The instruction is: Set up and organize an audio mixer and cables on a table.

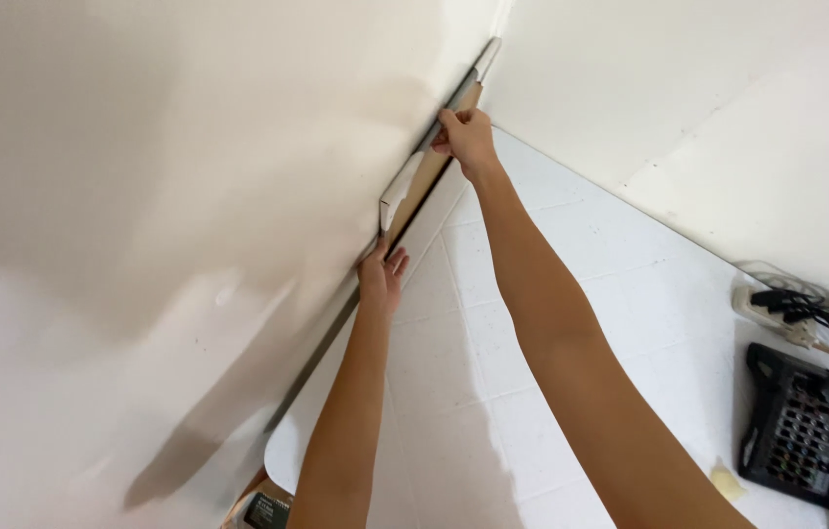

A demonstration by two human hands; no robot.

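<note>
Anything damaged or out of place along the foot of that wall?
Yes: a white strip has peeled off the baseboard, baring brown backing between the left hand and right hand. A tangle of cables lies beside a black device.

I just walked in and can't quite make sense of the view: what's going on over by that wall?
A person reaches both bare arms to the foot of a white wall. The right hand grips a long tan strip lying along the wall's base near the corner. The left hand presses at the strip's nearer end, where a pale piece curls away. A black mixing console and a tangle of cables lie on the white tiled floor.
</note>
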